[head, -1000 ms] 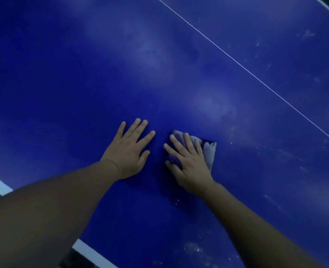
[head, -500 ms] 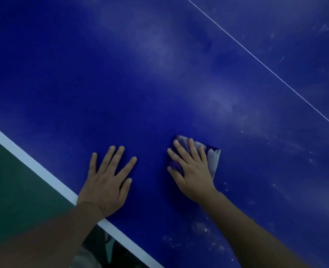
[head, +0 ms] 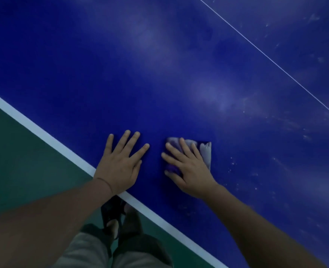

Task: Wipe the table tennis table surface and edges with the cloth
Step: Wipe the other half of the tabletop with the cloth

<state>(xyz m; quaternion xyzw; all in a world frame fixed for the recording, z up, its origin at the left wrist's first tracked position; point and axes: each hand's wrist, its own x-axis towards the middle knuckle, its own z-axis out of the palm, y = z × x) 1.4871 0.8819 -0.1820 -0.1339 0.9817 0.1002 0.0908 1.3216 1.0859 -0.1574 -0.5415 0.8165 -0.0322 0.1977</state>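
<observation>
Blue table (head: 159,74), dusty streaks, white edge band (head: 43,132) running diagonally. Left hand (head: 121,167) flat, fingers spread, near edge, holding nothing. Right hand (head: 187,169) pressing folded cloth (head: 205,151) on surface, fingers straight.

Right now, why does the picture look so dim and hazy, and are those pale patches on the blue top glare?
Head view: lighting is low and bluish, so the hands and cloth look dark; pale cloudy streaks on the table could be soft glare or dust, I cannot tell which; white specks sit near the right hand; the image is slightly soft.
</observation>
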